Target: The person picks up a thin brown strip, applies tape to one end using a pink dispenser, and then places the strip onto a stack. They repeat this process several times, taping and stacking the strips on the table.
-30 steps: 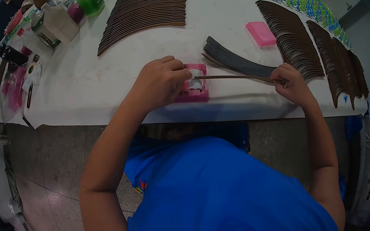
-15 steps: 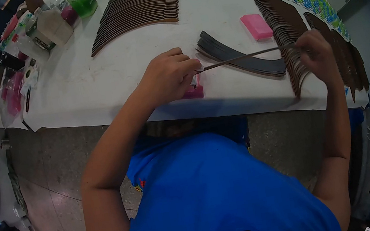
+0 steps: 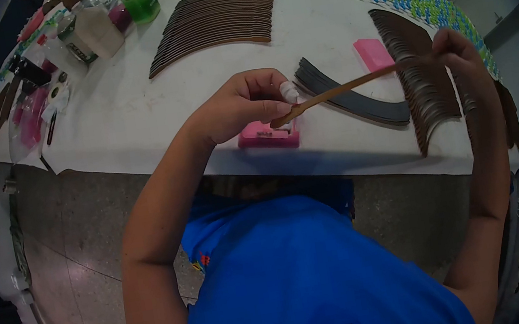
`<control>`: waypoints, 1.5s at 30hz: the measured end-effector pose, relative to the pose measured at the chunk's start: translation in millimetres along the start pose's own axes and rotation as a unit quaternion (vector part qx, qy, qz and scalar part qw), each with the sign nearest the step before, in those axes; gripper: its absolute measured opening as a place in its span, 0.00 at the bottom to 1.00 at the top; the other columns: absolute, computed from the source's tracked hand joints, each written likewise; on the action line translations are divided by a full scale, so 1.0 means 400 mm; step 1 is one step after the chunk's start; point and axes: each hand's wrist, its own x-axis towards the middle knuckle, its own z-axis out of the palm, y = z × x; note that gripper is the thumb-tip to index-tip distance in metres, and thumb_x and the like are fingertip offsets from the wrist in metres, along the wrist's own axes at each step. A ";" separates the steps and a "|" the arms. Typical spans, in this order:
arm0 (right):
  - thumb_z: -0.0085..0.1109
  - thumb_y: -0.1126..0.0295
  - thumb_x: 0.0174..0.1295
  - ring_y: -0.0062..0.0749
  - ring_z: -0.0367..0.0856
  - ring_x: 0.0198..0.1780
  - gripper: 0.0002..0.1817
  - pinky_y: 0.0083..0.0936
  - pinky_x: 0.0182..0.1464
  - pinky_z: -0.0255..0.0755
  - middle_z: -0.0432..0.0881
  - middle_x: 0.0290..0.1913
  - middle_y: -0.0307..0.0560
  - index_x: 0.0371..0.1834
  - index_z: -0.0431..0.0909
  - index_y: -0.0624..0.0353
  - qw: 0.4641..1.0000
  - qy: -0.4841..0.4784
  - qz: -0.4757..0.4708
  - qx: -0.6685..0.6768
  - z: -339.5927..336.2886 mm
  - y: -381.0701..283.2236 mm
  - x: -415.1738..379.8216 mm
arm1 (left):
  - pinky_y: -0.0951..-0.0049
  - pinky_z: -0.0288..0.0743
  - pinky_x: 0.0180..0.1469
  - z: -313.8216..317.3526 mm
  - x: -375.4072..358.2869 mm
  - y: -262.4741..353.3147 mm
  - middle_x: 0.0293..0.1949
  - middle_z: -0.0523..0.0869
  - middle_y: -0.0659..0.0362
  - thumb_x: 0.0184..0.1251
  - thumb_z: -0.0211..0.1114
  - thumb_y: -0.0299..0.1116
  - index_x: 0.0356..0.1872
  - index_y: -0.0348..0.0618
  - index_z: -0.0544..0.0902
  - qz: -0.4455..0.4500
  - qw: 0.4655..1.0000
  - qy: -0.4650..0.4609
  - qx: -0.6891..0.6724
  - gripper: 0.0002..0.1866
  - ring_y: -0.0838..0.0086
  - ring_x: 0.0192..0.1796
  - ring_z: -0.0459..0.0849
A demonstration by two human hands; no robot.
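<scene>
Thin brown wooden strip (image 3: 346, 88) is hanging above the white worktop (image 3: 131, 114), and I am seeing my right hand (image 3: 457, 48) pinching its far end while my left hand (image 3: 241, 104) is clenching a small white bottle (image 3: 289, 92) at its near end. Beneath is lying a pink plastic box (image 3: 267, 135), beside a fan of dark grey curved strips (image 3: 350, 98).

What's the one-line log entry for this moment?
left hand: holds white roller | right hand: holds wooden strip | pink tray: on table
</scene>
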 end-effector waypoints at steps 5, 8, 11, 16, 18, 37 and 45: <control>0.58 0.79 0.60 0.16 0.66 0.32 0.08 0.14 0.33 0.63 0.77 0.40 0.36 0.41 0.76 0.57 0.911 -0.056 0.173 0.369 0.156 0.095 -0.051 | 0.75 0.70 0.39 -0.051 -0.075 0.009 0.39 0.88 0.60 0.72 0.69 0.24 0.50 0.42 0.84 0.007 0.988 0.042 -0.146 0.08 0.77 0.35 0.78; 0.58 0.78 0.62 0.19 0.65 0.32 0.06 0.17 0.32 0.63 0.77 0.40 0.39 0.40 0.76 0.57 0.854 -0.099 0.193 0.473 0.263 0.149 -0.077 | 0.73 0.69 0.41 -0.094 -0.118 -0.015 0.37 0.85 0.61 0.73 0.68 0.24 0.49 0.44 0.84 0.019 0.977 0.058 -0.205 0.07 0.77 0.37 0.76; 0.57 0.77 0.64 0.22 0.65 0.32 0.04 0.22 0.33 0.63 0.75 0.38 0.40 0.40 0.75 0.58 0.763 -0.161 0.192 0.596 0.361 0.175 -0.084 | 0.72 0.68 0.41 -0.118 -0.163 -0.028 0.35 0.83 0.62 0.73 0.67 0.25 0.48 0.45 0.84 0.044 0.970 0.074 -0.225 0.07 0.77 0.38 0.73; 0.59 0.69 0.64 0.26 0.65 0.35 0.07 0.27 0.36 0.62 0.70 0.34 0.39 0.41 0.76 0.59 0.679 -0.133 0.181 0.699 0.465 0.103 -0.062 | 0.74 0.68 0.39 -0.144 -0.224 -0.040 0.33 0.85 0.60 0.71 0.66 0.21 0.47 0.43 0.85 0.082 0.951 0.117 -0.275 0.08 0.76 0.35 0.75; 0.60 0.67 0.65 0.27 0.64 0.36 0.08 0.27 0.37 0.63 0.69 0.35 0.39 0.42 0.76 0.59 0.669 -0.144 0.157 0.712 0.482 0.098 -0.049 | 0.74 0.68 0.38 -0.147 -0.241 -0.032 0.32 0.85 0.60 0.71 0.66 0.21 0.47 0.43 0.85 0.091 0.951 0.120 -0.269 0.08 0.76 0.35 0.74; 0.59 0.63 0.63 0.31 0.64 0.45 0.19 0.29 0.47 0.65 0.70 0.47 0.44 0.55 0.77 0.60 0.673 -0.152 0.010 0.724 0.500 0.029 -0.059 | 0.73 0.66 0.39 -0.154 -0.310 -0.025 0.34 0.84 0.64 0.72 0.72 0.27 0.48 0.46 0.85 0.128 0.966 0.092 -0.204 0.08 0.77 0.37 0.72; 0.58 0.61 0.66 0.32 0.64 0.46 0.18 0.30 0.48 0.65 0.71 0.47 0.42 0.53 0.77 0.59 0.675 -0.159 0.013 0.721 0.494 0.033 -0.059 | 0.70 0.67 0.41 -0.151 -0.318 -0.019 0.38 0.85 0.60 0.71 0.73 0.27 0.47 0.46 0.83 0.128 0.973 0.094 -0.169 0.08 0.75 0.35 0.74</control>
